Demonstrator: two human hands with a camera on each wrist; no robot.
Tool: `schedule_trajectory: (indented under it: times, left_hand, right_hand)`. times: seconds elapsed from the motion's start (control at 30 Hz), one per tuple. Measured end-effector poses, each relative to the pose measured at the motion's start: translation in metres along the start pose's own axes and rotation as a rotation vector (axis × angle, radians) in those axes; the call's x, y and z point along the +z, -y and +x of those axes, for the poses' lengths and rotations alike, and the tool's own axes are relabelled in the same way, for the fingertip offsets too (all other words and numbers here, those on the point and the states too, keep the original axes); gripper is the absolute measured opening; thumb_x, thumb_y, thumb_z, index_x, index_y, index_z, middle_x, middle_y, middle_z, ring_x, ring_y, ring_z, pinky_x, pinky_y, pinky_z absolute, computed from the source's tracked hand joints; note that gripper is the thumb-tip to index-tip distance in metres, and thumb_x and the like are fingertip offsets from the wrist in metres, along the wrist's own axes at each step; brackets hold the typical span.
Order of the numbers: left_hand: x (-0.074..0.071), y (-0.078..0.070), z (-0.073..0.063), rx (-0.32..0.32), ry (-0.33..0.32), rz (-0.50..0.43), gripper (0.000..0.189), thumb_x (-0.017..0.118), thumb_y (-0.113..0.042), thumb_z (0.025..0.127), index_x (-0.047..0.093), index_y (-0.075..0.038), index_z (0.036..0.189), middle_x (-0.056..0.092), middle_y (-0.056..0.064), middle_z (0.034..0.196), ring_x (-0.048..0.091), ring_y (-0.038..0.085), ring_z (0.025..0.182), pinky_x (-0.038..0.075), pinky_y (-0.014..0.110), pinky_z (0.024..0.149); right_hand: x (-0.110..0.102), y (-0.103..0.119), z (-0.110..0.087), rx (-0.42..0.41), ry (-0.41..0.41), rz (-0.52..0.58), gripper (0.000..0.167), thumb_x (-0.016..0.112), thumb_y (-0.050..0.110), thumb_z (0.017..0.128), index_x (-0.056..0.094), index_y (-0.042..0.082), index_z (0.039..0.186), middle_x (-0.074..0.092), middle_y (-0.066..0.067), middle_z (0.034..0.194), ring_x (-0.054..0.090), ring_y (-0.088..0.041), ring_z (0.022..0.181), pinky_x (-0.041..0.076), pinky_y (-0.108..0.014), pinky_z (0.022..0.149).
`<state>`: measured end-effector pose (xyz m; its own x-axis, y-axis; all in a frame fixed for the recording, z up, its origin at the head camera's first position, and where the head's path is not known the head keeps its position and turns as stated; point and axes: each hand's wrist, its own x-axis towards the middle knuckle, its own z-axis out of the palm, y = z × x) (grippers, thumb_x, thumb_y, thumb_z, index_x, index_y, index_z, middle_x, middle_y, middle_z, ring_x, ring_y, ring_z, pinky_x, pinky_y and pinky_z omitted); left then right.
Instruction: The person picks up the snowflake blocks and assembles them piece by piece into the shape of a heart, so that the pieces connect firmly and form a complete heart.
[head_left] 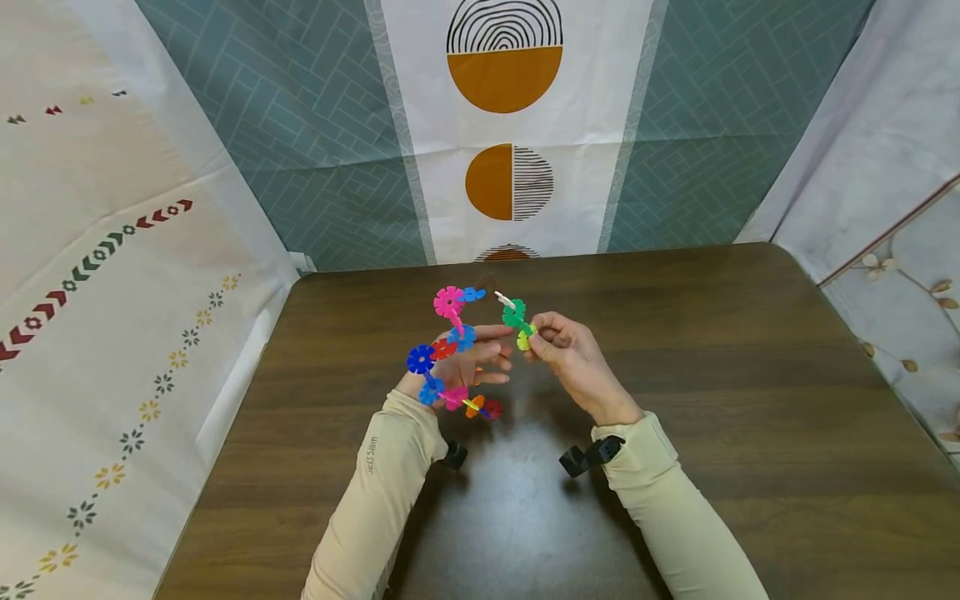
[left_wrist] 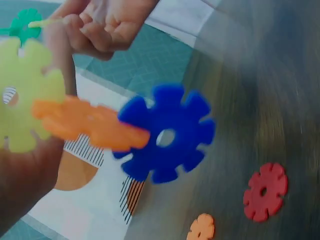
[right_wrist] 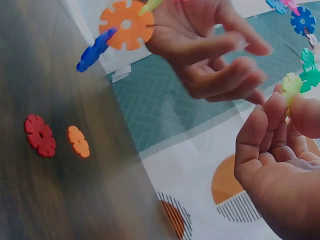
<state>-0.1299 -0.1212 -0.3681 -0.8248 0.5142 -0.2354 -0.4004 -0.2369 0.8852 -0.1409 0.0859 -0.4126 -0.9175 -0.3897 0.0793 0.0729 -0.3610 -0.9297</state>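
A chain of interlocked plastic flower discs (head_left: 448,301) in pink, blue, red, green and other colours curves past my left hand (head_left: 483,358). That hand's fingers extend loosely, and part of it is hidden behind the chain. My right hand (head_left: 573,362) pinches a yellow disc (right_wrist: 290,85) between thumb and fingertips. Green discs (head_left: 513,313) connect to it, with a white disc (head_left: 504,298) above them. At the chain's lower end, an orange disc (left_wrist: 75,122) joins a dark blue disc (left_wrist: 192,147), which hangs over the table.
A loose red disc (right_wrist: 40,135) and a loose orange disc (right_wrist: 78,141) lie on the brown wooden table (head_left: 750,400). Behind its far edge hangs a patterned cloth (head_left: 330,167). White cloths (head_left: 112,292) drape along the sides.
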Motion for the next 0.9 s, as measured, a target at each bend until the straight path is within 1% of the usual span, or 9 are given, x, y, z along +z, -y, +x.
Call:
schedule_trajectory:
  times: [0.07, 0.13, 0.3, 0.4, 0.47, 0.53, 0.67, 0.8, 0.9]
  left_hand:
    - [-0.001, 0.001, 0.002, -0.012, 0.033, 0.011, 0.041, 0.04, 0.001, 0.099, 0.04, 0.008, 0.14, 0.064, 0.005, 0.099, 0.065, 0.015, 0.084, 0.057, 0.033, 0.08]
    - [-0.001, 0.002, 0.005, -0.012, 0.031, 0.036, 0.036, 0.041, 0.003, 0.099, 0.048, 0.004, 0.134, 0.065, 0.006, 0.097, 0.066, 0.015, 0.082, 0.058, 0.032, 0.076]
    - [-0.004, 0.004, 0.009, 0.018, -0.062, 0.063, 0.018, 0.05, 0.0, 0.098, 0.065, -0.005, 0.107, 0.067, 0.007, 0.093, 0.066, 0.019, 0.081, 0.059, 0.033, 0.071]
    - [-0.005, 0.004, 0.008, 0.065, -0.09, 0.052, 0.018, 0.052, 0.0, 0.097, 0.069, -0.008, 0.096, 0.069, 0.008, 0.091, 0.067, 0.021, 0.081, 0.058, 0.037, 0.075]
    - [-0.006, 0.005, 0.008, 0.097, -0.099, 0.054, 0.018, 0.052, -0.001, 0.098, 0.068, -0.004, 0.103, 0.069, 0.008, 0.093, 0.068, 0.021, 0.082, 0.058, 0.038, 0.076]
    - [-0.008, 0.008, 0.009, 0.112, -0.093, 0.058, 0.023, 0.051, -0.002, 0.098, 0.063, 0.001, 0.117, 0.068, 0.007, 0.098, 0.068, 0.019, 0.085, 0.058, 0.036, 0.076]
    - [-0.012, 0.015, 0.011, 0.127, -0.09, 0.071, 0.041, 0.05, -0.004, 0.098, 0.046, 0.009, 0.137, 0.065, 0.006, 0.102, 0.066, 0.016, 0.085, 0.057, 0.029, 0.068]
    - [-0.013, 0.016, 0.011, 0.154, -0.095, 0.047, 0.035, 0.052, -0.006, 0.098, 0.051, 0.009, 0.13, 0.067, 0.006, 0.099, 0.065, 0.017, 0.08, 0.055, 0.026, 0.064]
    - [-0.014, 0.016, 0.011, 0.179, -0.094, 0.038, 0.028, 0.052, -0.008, 0.099, 0.055, 0.009, 0.122, 0.067, 0.007, 0.103, 0.064, 0.019, 0.08, 0.054, 0.027, 0.064]
  right_hand:
    - [0.002, -0.001, 0.0, 0.006, 0.003, 0.011, 0.006, 0.056, 0.003, 0.096, 0.054, 0.004, 0.102, 0.061, -0.006, 0.087, 0.059, -0.018, 0.078, 0.053, -0.028, 0.079]
    - [0.004, -0.002, 0.0, 0.01, 0.006, 0.015, 0.007, 0.057, 0.003, 0.096, 0.054, 0.003, 0.103, 0.06, -0.007, 0.089, 0.06, -0.018, 0.079, 0.053, -0.028, 0.08]
    - [0.006, -0.006, 0.001, -0.002, 0.001, -0.031, 0.016, 0.062, 0.009, 0.095, 0.056, 0.0, 0.106, 0.059, -0.012, 0.095, 0.062, -0.021, 0.082, 0.054, -0.03, 0.082]
    - [0.006, -0.008, 0.002, -0.007, -0.013, -0.089, 0.021, 0.065, 0.012, 0.094, 0.057, -0.002, 0.108, 0.059, -0.016, 0.097, 0.064, -0.023, 0.083, 0.055, -0.032, 0.081]
    - [0.007, -0.009, 0.002, -0.003, -0.024, -0.13, 0.024, 0.066, 0.014, 0.093, 0.058, -0.002, 0.108, 0.059, -0.018, 0.098, 0.065, -0.026, 0.084, 0.055, -0.033, 0.081]
    - [0.009, -0.011, 0.002, 0.003, -0.037, -0.164, 0.025, 0.067, 0.016, 0.093, 0.059, -0.002, 0.108, 0.061, -0.019, 0.098, 0.065, -0.027, 0.083, 0.056, -0.034, 0.08]
    - [0.011, -0.013, 0.002, 0.006, -0.053, -0.215, 0.026, 0.068, 0.02, 0.093, 0.061, -0.001, 0.107, 0.064, -0.017, 0.096, 0.066, -0.032, 0.082, 0.056, -0.034, 0.076]
    - [0.011, -0.015, 0.004, -0.006, -0.061, -0.249, 0.027, 0.065, 0.025, 0.095, 0.063, 0.001, 0.107, 0.065, -0.017, 0.092, 0.065, -0.038, 0.081, 0.057, -0.039, 0.075]
    - [0.007, -0.018, 0.005, 0.004, -0.081, -0.274, 0.031, 0.057, 0.029, 0.099, 0.062, 0.0, 0.106, 0.064, -0.017, 0.088, 0.066, -0.033, 0.077, 0.055, -0.046, 0.077]
